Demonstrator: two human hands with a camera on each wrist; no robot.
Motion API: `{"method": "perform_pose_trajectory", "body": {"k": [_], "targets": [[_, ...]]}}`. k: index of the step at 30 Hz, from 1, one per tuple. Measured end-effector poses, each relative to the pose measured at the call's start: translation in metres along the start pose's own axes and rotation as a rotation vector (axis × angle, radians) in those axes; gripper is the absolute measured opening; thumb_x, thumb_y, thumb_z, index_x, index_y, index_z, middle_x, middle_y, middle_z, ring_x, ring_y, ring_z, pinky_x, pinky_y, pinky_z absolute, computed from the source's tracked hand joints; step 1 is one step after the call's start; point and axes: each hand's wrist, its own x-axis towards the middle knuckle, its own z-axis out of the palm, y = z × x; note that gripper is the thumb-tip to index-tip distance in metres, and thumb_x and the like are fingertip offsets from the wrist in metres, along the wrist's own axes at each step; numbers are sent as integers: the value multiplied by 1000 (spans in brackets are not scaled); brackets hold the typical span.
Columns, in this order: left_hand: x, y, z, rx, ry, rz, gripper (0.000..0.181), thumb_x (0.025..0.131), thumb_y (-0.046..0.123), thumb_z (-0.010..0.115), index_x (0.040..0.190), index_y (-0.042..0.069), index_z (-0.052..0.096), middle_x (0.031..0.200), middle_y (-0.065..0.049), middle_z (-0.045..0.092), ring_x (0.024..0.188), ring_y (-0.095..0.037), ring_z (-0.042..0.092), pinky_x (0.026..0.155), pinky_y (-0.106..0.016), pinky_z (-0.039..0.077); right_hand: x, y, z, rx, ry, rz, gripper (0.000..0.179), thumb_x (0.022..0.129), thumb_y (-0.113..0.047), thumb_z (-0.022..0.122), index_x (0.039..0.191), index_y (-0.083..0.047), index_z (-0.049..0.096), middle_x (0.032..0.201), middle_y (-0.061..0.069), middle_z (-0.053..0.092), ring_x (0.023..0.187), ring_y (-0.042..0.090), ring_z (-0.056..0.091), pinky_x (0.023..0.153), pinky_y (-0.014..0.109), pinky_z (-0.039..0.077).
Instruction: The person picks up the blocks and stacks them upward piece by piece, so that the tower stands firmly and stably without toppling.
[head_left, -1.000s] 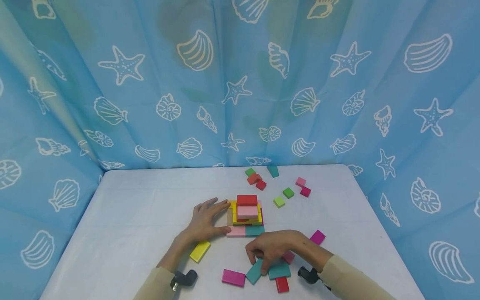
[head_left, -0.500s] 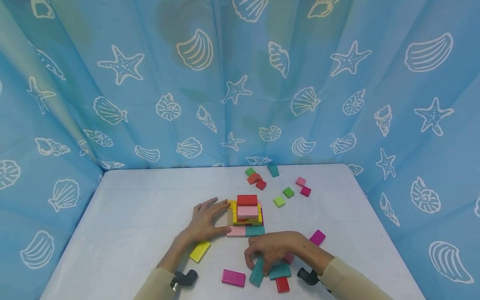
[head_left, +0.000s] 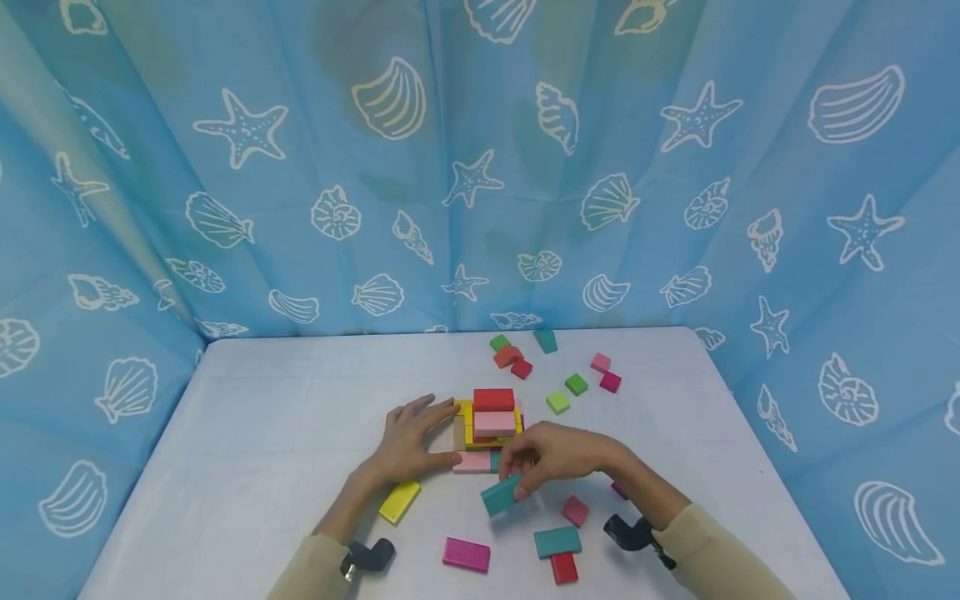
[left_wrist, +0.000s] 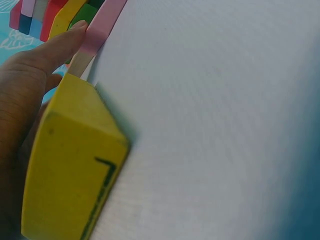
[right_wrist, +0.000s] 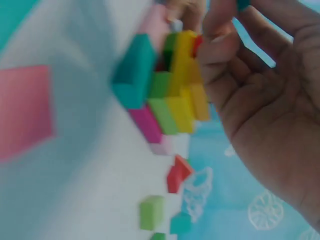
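Note:
A layered stack of coloured wooden blocks [head_left: 495,423] stands mid-table, topped with red and pink blocks. My left hand [head_left: 408,437] is at its left side, fingers stretched out. In the left wrist view, its thumb [left_wrist: 60,45] touches the pink block [left_wrist: 102,30] at the base. My right hand [head_left: 566,450] pinches a teal block [head_left: 500,495] between thumb and fingers, tilted and lifted off the table just in front of the stack. Only a small edge of that block shows in the right wrist view. A yellow block [head_left: 400,502] lies beside my left wrist.
Nearer me lie a magenta block [head_left: 466,555], another teal block [head_left: 558,542], a red block [head_left: 564,568] and a pink block [head_left: 575,510]. Behind and right of the stack are several small blocks, including a light green one [head_left: 557,403]. A blue curtain [head_left: 465,217] borders the table.
My right hand has picked up the teal block from the table, first tipping it, then carrying it up and forward toward the stack. My left hand has stayed in place.

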Motion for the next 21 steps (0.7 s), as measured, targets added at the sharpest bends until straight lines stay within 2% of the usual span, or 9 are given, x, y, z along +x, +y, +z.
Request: {"method": "perform_pose_trajectory", "body": {"k": [5, 9, 12, 15, 18, 21], "targets": [[0, 1, -1, -4, -3, -1, 89, 76, 72, 68, 154, 44, 35, 160, 17, 35, 153, -22, 17, 117, -58, 18, -9, -5, -24, 133, 186, -20, 23, 88, -28, 78, 109, -20, 70, 90, 5, 66, 75, 21, 63, 69, 34, 57], [0, 1, -2, -3, -6, 7, 90, 77, 71, 70, 155, 43, 35, 161, 17, 35, 153, -22, 17, 118, -58, 18, -9, -4, -33, 189, 285, -3, 30, 89, -27, 77, 112, -12, 65, 89, 9, 66, 77, 35, 64, 69, 37, 57], [0, 0, -2, -7, -6, 15, 89, 77, 70, 70, 155, 42, 35, 161, 17, 34, 153, -23, 17, 117, -57, 18, -6, -1, -35, 227, 329, 32, 39, 89, -28, 78, 114, -7, 58, 91, 12, 68, 83, 44, 64, 71, 38, 57], [0, 0, -2, -7, -5, 27, 89, 78, 70, 70, 155, 42, 35, 161, 16, 34, 153, -23, 17, 117, -57, 18, -3, 2, -36, 267, 360, 68, 45, 88, -27, 79, 116, -4, 52, 90, 18, 69, 85, 49, 64, 71, 38, 57], [0, 0, -1, -4, -3, 32, 89, 78, 70, 70, 155, 41, 35, 161, 16, 35, 153, -24, 18, 117, -58, 19, -1, 6, -36, 291, 385, 109, 48, 87, -26, 80, 115, -3, 49, 89, 19, 70, 86, 47, 65, 72, 38, 57], [0, 0, -2, -8, -1, 28, 89, 77, 69, 70, 155, 42, 36, 161, 15, 35, 153, -24, 18, 117, -58, 19, 2, 9, -36, 301, 403, 163, 53, 85, -29, 81, 117, -4, 49, 90, 13, 71, 87, 42, 66, 73, 38, 57]]}}
